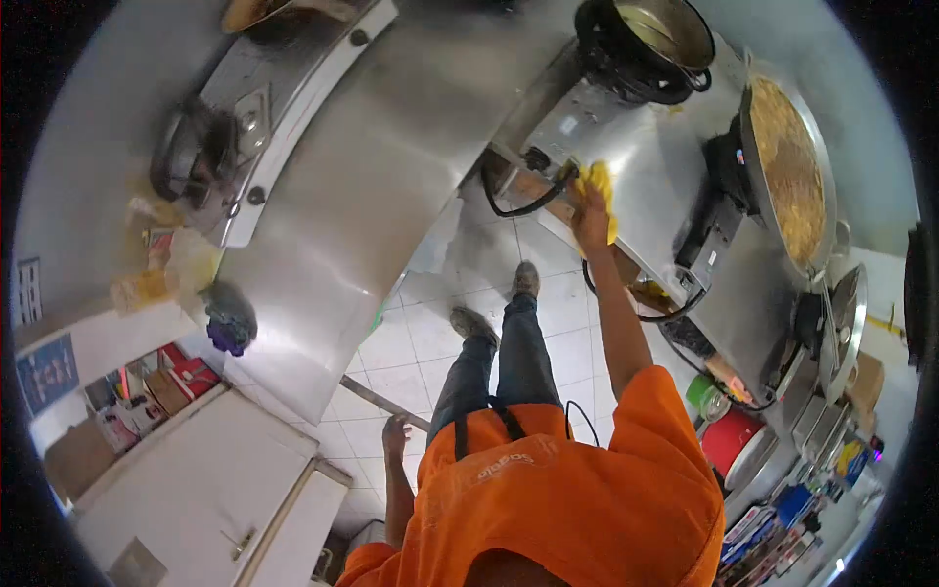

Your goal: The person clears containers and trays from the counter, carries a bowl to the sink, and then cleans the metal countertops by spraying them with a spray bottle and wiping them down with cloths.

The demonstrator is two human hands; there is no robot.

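My right hand (590,223) is closed on a yellow cloth (606,186), pressing it at the edge of the steel counter (653,147) beside a gas burner's control knob (536,159). A black hose (528,209) loops just left of the cloth. My left hand (395,436) hangs low at my side with nothing visible in it; its fingers look loosely apart. It is near a metal bar (377,399) under the other steel table (342,225).
A black pot (685,83) stands on a burner at the top right, and a wide pan of yellowish-brown food (787,171) sits farther right. A crumpled dark purple cloth (229,323) lies on the left table's end. White cabinets (196,489) stand lower left.
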